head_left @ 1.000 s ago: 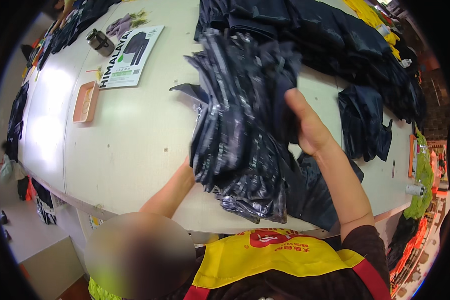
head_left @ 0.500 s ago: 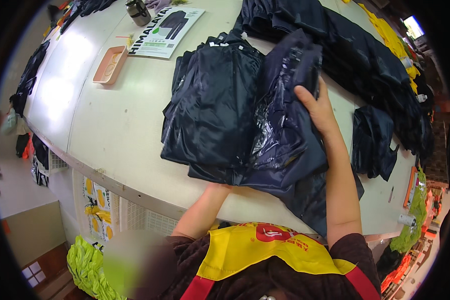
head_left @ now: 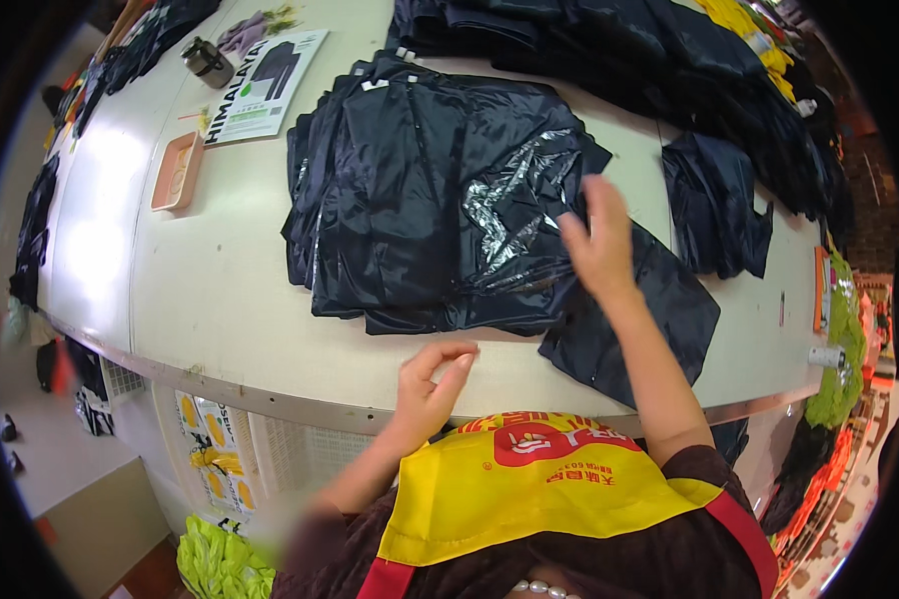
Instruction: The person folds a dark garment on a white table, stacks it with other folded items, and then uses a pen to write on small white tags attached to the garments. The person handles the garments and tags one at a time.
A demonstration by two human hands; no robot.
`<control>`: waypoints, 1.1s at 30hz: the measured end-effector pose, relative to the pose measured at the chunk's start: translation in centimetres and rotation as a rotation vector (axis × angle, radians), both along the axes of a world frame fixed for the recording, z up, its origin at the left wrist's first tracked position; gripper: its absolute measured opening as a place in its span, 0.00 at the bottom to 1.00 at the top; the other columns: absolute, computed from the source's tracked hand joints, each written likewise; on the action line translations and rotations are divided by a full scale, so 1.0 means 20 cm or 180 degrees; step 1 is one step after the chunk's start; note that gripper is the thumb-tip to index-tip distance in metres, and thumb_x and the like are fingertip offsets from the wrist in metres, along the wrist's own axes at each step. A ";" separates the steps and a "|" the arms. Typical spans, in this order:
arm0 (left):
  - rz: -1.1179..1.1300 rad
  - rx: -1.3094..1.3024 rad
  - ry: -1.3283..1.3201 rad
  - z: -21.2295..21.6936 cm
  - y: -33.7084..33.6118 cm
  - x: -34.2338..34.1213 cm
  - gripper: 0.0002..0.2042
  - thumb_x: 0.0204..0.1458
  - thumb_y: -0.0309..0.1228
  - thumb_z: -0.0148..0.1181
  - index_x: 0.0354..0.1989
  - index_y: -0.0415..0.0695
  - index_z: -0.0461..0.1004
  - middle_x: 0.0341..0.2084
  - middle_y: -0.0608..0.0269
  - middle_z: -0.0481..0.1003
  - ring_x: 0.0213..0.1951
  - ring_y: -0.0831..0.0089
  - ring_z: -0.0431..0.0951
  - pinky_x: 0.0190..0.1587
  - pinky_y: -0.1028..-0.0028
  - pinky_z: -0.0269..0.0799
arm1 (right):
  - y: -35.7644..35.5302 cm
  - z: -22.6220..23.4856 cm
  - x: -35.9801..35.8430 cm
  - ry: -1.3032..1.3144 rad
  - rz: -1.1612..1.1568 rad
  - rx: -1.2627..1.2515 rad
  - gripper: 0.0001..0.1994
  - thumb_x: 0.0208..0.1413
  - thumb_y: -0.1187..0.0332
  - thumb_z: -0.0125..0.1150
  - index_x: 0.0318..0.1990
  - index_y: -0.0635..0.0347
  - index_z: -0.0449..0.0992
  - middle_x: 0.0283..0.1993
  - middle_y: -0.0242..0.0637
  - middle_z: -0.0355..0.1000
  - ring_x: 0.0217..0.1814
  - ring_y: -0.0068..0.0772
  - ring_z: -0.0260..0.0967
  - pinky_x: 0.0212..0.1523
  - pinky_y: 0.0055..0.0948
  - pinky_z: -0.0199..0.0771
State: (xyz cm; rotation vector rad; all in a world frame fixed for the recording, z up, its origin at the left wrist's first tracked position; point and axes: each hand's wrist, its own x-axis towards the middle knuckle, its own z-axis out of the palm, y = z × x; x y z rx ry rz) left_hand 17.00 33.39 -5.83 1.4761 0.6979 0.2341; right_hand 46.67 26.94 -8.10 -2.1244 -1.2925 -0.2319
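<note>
In the head view, the pale tabletop (head_left: 230, 285) is bare in a wide stretch left of the pile of glossy dark navy folded garments (head_left: 385, 215) and in a narrower strip before its near edge. The pile lies near the middle of the table; a smaller gap parts it from a crumpled dark navy garment (head_left: 714, 200) on the right. Its main folds run front to back, the top piece's long axis leaning slightly right at the far end, where white tags sit. The right hand (head_left: 601, 240) is spread, thumb apart from fingers, over the pile's right side; I cannot tell whether it touches. The left hand (head_left: 432, 389) is loosely curled just off the near edge, nothing seen in it. I count one pile, its layers unclear, one flat dark fabric piece (head_left: 674, 309) beneath the right forearm, one shallow pink rectangular tray (head_left: 163, 190) and one dark metallic bottle (head_left: 208, 65).
</note>
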 end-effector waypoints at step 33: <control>-0.0133 0.4810 0.2195 -0.18 0.51 0.44 0.34 0.48 0.59 0.50 0.61 0.54 0.61 0.63 0.58 0.56 0.65 0.62 0.52 0.62 0.52 0.45 | -0.09 -0.11 -0.17 0.3745 -0.0381 0.2429 0.08 0.50 0.72 0.62 0.32 0.62 0.68 0.32 0.34 0.69 0.32 0.27 0.70 0.33 0.25 0.74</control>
